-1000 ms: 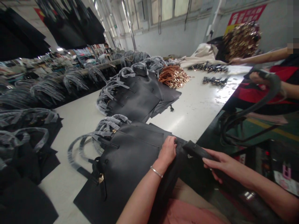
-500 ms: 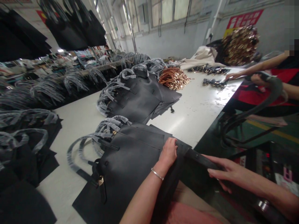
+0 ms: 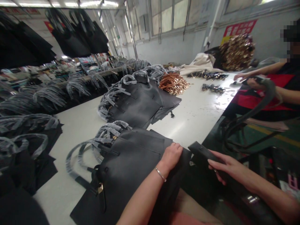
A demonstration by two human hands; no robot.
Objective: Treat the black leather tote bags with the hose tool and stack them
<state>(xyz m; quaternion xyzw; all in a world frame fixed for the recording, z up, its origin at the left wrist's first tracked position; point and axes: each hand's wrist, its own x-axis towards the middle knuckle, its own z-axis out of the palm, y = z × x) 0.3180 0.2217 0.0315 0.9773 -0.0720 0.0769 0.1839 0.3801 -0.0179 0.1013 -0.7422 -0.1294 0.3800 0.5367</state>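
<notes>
A stack of black bags lies at the near edge of the white table, its wrapped handles pointing left. My left hand, a bangle at its wrist, has its fingers closed over the right edge of the top bag. To the right, my right hand grips a long black strap between thumb and fingers. The strap's squared end stands just off the bag's corner, apart from it. A gold clasp with a short black tab hangs at the top bag's handle side.
More black bags lie farther back beside brown straps with gold clasps. Bags fill the left. Black clasped pieces lie at the right, near another person's hand. Bags hang overhead.
The strap's end has come away from the bag's corner, and my right hand has shifted slightly left. My left hand has slid a little right and down along the edge. The view has tilted up slightly.
</notes>
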